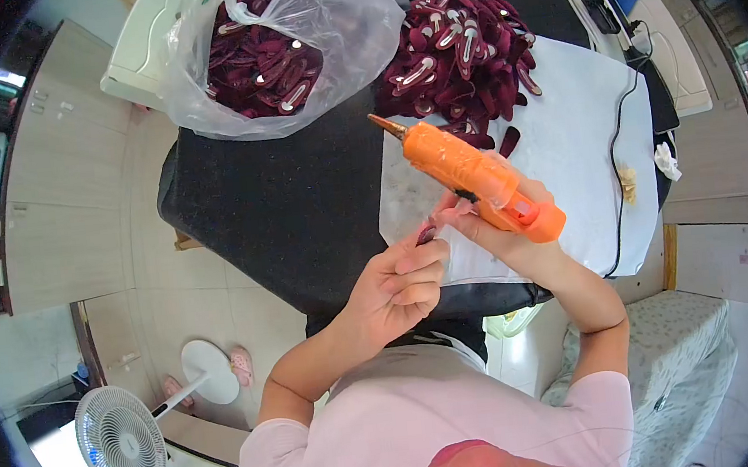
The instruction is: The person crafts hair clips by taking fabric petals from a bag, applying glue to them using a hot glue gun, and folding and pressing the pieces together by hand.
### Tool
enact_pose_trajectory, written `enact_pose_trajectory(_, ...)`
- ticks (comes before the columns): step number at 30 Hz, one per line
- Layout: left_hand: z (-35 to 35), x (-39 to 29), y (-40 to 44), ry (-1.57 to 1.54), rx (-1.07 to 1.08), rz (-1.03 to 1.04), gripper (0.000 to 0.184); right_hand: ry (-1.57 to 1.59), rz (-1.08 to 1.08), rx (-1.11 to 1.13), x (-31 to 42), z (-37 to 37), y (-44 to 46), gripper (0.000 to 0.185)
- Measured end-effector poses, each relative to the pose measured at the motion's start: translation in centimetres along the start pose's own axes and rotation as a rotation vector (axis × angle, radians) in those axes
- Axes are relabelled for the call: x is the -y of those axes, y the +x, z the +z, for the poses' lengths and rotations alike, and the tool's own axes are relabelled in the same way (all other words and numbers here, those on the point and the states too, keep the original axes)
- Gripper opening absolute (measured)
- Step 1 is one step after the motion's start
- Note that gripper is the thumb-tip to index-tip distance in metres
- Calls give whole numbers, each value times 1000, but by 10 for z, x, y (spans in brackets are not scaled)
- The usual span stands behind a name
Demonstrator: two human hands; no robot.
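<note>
Currently, in the head view, both hands meet above the near edge of a table [281,202] covered in black, just over the near left corner of the white sheet [575,124] laid on its right part. The left hand [406,284] pinches a small maroon velvet piece [426,235] between thumb and forefinger, the other fingers curled in. The right hand [505,239] is closed around an orange glue gun [467,166], its nozzle tilted toward the table's far left; the right fingertips come close to the left hand's, and whether they touch is unclear.

A heap of maroon velvet snap hair clips [456,54] covers the sheet's far left corner, with one maroon piece [510,141] at its near fringe. Left of it, at the table's far edge, a clear plastic bag [353,19] holds more clips. A black cable [616,156] runs down the sheet's right side, near a crumpled white tissue [666,162] at the table's right edge.
</note>
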State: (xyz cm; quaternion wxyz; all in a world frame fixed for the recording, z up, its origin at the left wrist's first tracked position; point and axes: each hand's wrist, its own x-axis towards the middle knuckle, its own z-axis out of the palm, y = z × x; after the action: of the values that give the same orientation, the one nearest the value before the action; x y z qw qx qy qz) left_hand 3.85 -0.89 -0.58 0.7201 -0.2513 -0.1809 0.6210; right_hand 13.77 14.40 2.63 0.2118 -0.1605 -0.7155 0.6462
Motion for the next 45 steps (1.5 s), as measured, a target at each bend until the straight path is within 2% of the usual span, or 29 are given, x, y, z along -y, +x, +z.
enact_pose_trajectory(3,-8,-3,1,63,57,17,23,1,2,25,3,0,1,21)
enact_pose_trajectory(10,-5,-1,1,130,-71,13,24,-177,-166,130,-1,0,4,22)
enact_pose_trajectory(13,-5,-1,3,181,-88,25,23,-195,-137,117,2,0,3,22)
enact_pose_trajectory(15,-3,-1,3,203,-74,12,22,-165,-160,56,-8,0,0,26)
enact_pose_trajectory(19,-9,-2,4,136,-94,-6,22,-6,5,-35,1,-5,-1,36)
enact_pose_trajectory(20,-9,-2,4,120,-88,-14,22,-12,-18,-53,2,-5,0,38)
enact_pose_trajectory(23,-6,-2,2,100,-83,-1,24,203,23,-20,4,-2,0,37)
enact_pose_trajectory(29,-7,-6,0,190,-33,66,27,104,23,-37,-1,-4,2,39)
enact_pose_trajectory(32,-7,-5,2,255,8,108,28,185,107,15,7,-1,3,33)
enact_pose_trajectory(35,-4,-2,4,289,0,152,25,251,154,88,6,2,5,35)
enact_pose_trajectory(38,-5,-3,4,341,-17,160,25,344,40,140,-7,5,6,40)
enact_pose_trajectory(45,-11,-6,8,420,0,166,26,313,102,119,-3,7,5,46)
